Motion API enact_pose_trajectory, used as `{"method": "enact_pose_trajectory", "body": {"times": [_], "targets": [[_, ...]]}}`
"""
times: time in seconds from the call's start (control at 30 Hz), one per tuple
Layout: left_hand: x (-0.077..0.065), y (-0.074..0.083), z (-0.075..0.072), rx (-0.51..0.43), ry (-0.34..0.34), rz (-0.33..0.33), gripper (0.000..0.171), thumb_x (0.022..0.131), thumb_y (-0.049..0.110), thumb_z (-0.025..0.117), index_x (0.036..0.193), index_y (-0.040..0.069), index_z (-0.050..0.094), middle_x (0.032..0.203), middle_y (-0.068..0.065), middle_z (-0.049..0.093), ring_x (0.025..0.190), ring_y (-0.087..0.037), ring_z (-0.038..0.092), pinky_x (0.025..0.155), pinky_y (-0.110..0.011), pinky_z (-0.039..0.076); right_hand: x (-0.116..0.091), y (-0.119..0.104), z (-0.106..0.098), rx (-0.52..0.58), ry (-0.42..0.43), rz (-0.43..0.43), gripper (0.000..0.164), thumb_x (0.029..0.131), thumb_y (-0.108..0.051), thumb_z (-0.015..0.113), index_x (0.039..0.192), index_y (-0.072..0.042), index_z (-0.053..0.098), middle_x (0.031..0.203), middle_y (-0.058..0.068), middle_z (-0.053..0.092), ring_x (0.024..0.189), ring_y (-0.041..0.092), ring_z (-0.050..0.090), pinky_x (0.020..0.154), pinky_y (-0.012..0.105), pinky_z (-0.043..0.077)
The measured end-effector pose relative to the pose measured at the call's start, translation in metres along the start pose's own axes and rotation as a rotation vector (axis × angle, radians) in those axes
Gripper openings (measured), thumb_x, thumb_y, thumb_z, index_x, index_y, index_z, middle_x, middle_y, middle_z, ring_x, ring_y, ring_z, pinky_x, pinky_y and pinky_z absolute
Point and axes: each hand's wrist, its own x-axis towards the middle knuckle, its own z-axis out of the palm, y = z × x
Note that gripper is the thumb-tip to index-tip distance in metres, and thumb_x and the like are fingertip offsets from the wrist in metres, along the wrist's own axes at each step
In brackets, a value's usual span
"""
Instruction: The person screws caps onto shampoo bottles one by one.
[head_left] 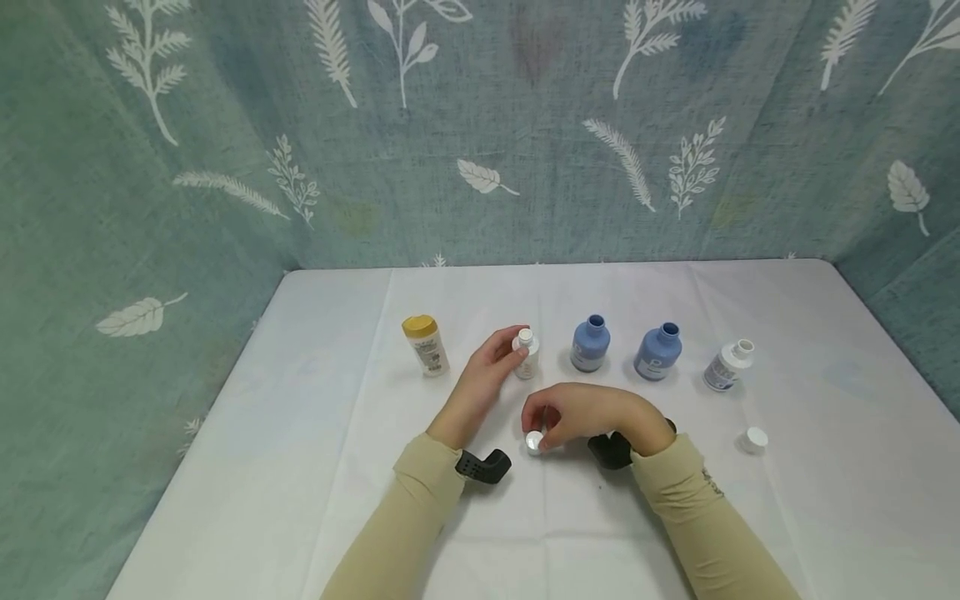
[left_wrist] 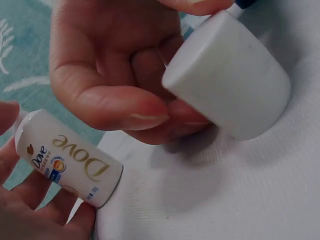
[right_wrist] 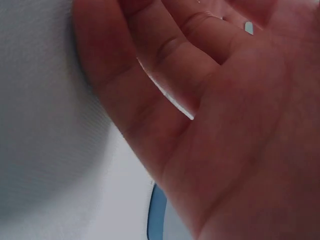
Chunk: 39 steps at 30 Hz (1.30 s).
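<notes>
My left hand (head_left: 480,373) grips a small white Dove bottle (head_left: 528,363), which stands upright on the table with its neck uncapped. Gold lettering on that bottle faces the camera in the left wrist view. Nearer the front, my right hand (head_left: 588,408) pinches a white cap (head_left: 533,442) between thumb and fingers, low over the cloth. Up close in the left wrist view, the cap (left_wrist: 230,77) looks smooth and tapered. Mostly palm and bent fingers (right_wrist: 165,60) fill the right wrist view, and the cap is hidden there.
To the left stands a white bottle with a yellow cap (head_left: 426,346). Two uncapped blue bottles, one nearer (head_left: 590,346) and one farther right (head_left: 657,354), stand beside an uncapped white bottle (head_left: 727,367). Another white cap (head_left: 753,440) lies front right on the white cloth (head_left: 360,517).
</notes>
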Motion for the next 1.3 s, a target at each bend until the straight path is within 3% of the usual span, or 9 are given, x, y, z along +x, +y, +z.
{"method": "enact_pose_trajectory", "body": {"times": [0.17, 0.3, 0.47, 0.63, 0.8, 0.9, 1.03, 1.17, 1.3], "targets": [[-0.003, 0.005, 0.005, 0.063, 0.024, 0.038, 0.039, 0.086, 0.030, 0.064, 0.124, 0.026, 0.054, 0.132, 0.004, 0.051, 0.128, -0.014, 0.041, 0.106, -0.037, 0.031, 0.000, -0.001, 0.002, -0.028, 0.015, -0.007, 0.018, 0.077, -0.013, 0.071, 0.092, -0.020, 0.064, 0.076, -0.008, 0.058, 0.070, 0.007, 0.053, 0.065, 0.021, 0.043], [-0.001, 0.002, 0.006, 0.134, 0.082, 0.088, 0.038, 0.085, 0.030, 0.066, 0.121, 0.024, 0.056, 0.126, 0.006, 0.055, 0.123, -0.013, 0.045, 0.103, -0.036, 0.036, -0.001, -0.003, 0.003, -0.045, 0.037, 0.000, 0.018, 0.077, -0.015, 0.071, 0.093, -0.021, 0.065, 0.081, -0.011, 0.058, 0.074, 0.005, 0.052, 0.068, 0.021, 0.043], [-0.003, -0.002, 0.002, 0.202, 0.176, 0.082, 0.036, 0.082, 0.031, 0.069, 0.116, 0.026, 0.059, 0.118, 0.008, 0.059, 0.117, -0.012, 0.050, 0.100, -0.038, 0.038, -0.002, -0.005, 0.007, -0.055, 0.027, -0.006, 0.021, 0.076, -0.015, 0.073, 0.094, -0.020, 0.065, 0.088, -0.008, 0.058, 0.079, 0.006, 0.052, 0.073, 0.022, 0.044], [-0.005, -0.001, -0.003, 0.187, 0.257, 0.082, 0.035, 0.081, 0.028, 0.071, 0.114, 0.023, 0.060, 0.115, 0.005, 0.061, 0.114, -0.013, 0.052, 0.097, -0.036, 0.041, 0.000, -0.007, 0.009, -0.074, 0.045, 0.005, 0.020, 0.076, -0.017, 0.073, 0.094, -0.021, 0.065, 0.085, -0.010, 0.060, 0.077, 0.005, 0.054, 0.071, 0.022, 0.044], [-0.003, -0.002, -0.003, 0.128, 0.269, 0.088, 0.036, 0.082, 0.023, 0.070, 0.116, 0.017, 0.058, 0.117, 0.000, 0.059, 0.115, -0.015, 0.052, 0.096, -0.033, 0.043, -0.001, -0.008, 0.003, -0.092, 0.099, 0.040, 0.016, 0.081, -0.023, 0.068, 0.097, -0.023, 0.067, 0.085, -0.014, 0.064, 0.078, 0.002, 0.056, 0.072, 0.024, 0.045], [-0.002, -0.003, -0.003, 0.106, 0.270, 0.073, 0.037, 0.082, 0.023, 0.069, 0.117, 0.016, 0.057, 0.119, -0.002, 0.058, 0.117, -0.016, 0.051, 0.098, -0.034, 0.041, -0.003, -0.007, -0.002, -0.087, 0.179, 0.023, 0.019, 0.084, -0.023, 0.063, 0.103, -0.021, 0.066, 0.093, -0.013, 0.064, 0.085, 0.004, 0.057, 0.079, 0.026, 0.046], [0.000, -0.003, -0.002, 0.063, 0.264, 0.077, 0.038, 0.083, 0.020, 0.069, 0.119, 0.015, 0.056, 0.122, -0.004, 0.057, 0.119, -0.017, 0.049, 0.100, -0.034, 0.039, -0.006, -0.006, -0.009, -0.036, 0.358, -0.035, 0.023, 0.088, -0.017, 0.058, 0.110, -0.017, 0.063, 0.105, -0.007, 0.063, 0.095, 0.009, 0.057, 0.084, 0.031, 0.048], [0.000, -0.002, -0.002, 0.011, 0.253, 0.078, 0.038, 0.083, 0.018, 0.068, 0.119, 0.015, 0.056, 0.123, -0.002, 0.056, 0.121, -0.016, 0.048, 0.100, -0.031, 0.039, -0.005, -0.007, -0.012, 0.006, 0.528, -0.100, 0.025, 0.088, -0.014, 0.057, 0.113, -0.016, 0.061, 0.111, -0.004, 0.059, 0.100, 0.012, 0.055, 0.082, 0.031, 0.049], [0.000, -0.002, -0.004, -0.013, 0.242, 0.070, 0.038, 0.083, 0.021, 0.068, 0.118, 0.017, 0.055, 0.125, 0.000, 0.056, 0.122, -0.015, 0.047, 0.101, -0.032, 0.039, -0.002, -0.010, -0.013, 0.010, 0.619, -0.169, 0.026, 0.089, -0.013, 0.056, 0.114, -0.015, 0.061, 0.112, -0.005, 0.057, 0.101, 0.012, 0.053, 0.080, 0.029, 0.050]]}}
